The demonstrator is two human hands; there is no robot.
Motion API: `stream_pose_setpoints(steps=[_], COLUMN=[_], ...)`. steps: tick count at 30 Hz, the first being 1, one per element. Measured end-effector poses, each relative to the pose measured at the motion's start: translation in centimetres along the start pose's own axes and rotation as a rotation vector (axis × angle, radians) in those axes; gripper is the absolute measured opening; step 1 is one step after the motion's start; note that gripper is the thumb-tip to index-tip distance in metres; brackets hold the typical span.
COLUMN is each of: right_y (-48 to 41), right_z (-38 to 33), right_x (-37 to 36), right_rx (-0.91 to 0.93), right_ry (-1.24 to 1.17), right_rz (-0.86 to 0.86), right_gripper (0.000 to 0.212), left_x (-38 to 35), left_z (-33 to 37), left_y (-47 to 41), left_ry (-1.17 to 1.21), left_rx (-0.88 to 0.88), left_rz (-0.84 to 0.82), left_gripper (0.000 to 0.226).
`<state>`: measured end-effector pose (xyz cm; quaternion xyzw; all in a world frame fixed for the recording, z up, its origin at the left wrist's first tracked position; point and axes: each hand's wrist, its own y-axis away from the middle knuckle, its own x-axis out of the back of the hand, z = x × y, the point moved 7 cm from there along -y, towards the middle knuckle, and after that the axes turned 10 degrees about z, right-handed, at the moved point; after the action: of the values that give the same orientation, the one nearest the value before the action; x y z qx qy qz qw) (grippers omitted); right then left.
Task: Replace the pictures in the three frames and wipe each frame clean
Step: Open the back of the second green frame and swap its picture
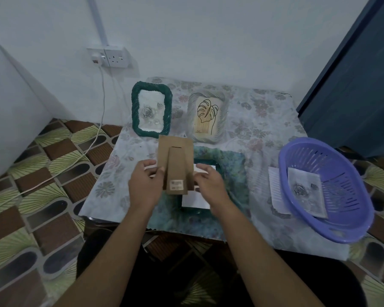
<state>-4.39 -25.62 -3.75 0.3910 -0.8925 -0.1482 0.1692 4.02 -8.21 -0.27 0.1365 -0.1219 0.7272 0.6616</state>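
My left hand (pixel 145 182) holds a brown cardboard frame backing (pixel 175 165) with a fold-out stand, pinched at its left edge above the table. To its right, my right hand (pixel 211 185) hovers with relaxed fingers over a dark green frame (pixel 216 168) that lies face down on a green cloth (pixel 231 165), white paper (pixel 195 201) showing inside it. At the back a dark green frame (pixel 151 109) with a rose picture stands upright. Beside it stands a pale silver frame (pixel 207 117) with a leaf line drawing.
A purple plastic basket (pixel 324 189) sits at the table's right edge with a rose picture (pixel 306 191) in it and white paper (pixel 275 189) under its left side. The floral tablecloth (pixel 264 120) covers a small low table. A wall socket (pixel 111 57) and cable are at left.
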Motion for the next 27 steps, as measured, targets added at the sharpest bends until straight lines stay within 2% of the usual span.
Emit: stream_pose_setpoints(steps=[4, 7, 10, 15, 19, 27], right_y=[-0.7, -1.2, -1.6, -1.8, -2.0, -1.7], right_z=[-0.4, 0.1, 0.9, 2.4, 3.0, 3.5], right_x=[4.4, 6.7, 8.1, 8.4, 8.1, 7.6], right_rx=[0.134, 0.205, 0.212, 0.183, 0.163, 0.171], right_ry=[0.094, 0.275, 0.416, 0.507, 0.484, 0.615], right_rz=[0.161, 0.231, 0.228, 0.218, 0.215, 0.250], right_gripper=[0.022, 0.020, 0.021, 0.024, 0.022, 0.021], left_x=[-3.3, -5.0, -6.2, -6.8, -6.8, -7.0], left_z=[-0.3, -0.9, -2.0, -3.2, -3.2, -3.4], left_y=[1.2, 1.8, 2.4, 3.0, 3.3, 3.2], left_ry=[-0.086, -0.141, -0.245, -0.310, -0.354, -0.388], left_rx=[-0.025, -0.053, -0.066, -0.066, -0.097, -0.143], left_rz=[-0.073, -0.108, -0.161, -0.203, -0.189, -0.190], left_gripper=[0.018, 0.019, 0.024, 0.026, 0.024, 0.021])
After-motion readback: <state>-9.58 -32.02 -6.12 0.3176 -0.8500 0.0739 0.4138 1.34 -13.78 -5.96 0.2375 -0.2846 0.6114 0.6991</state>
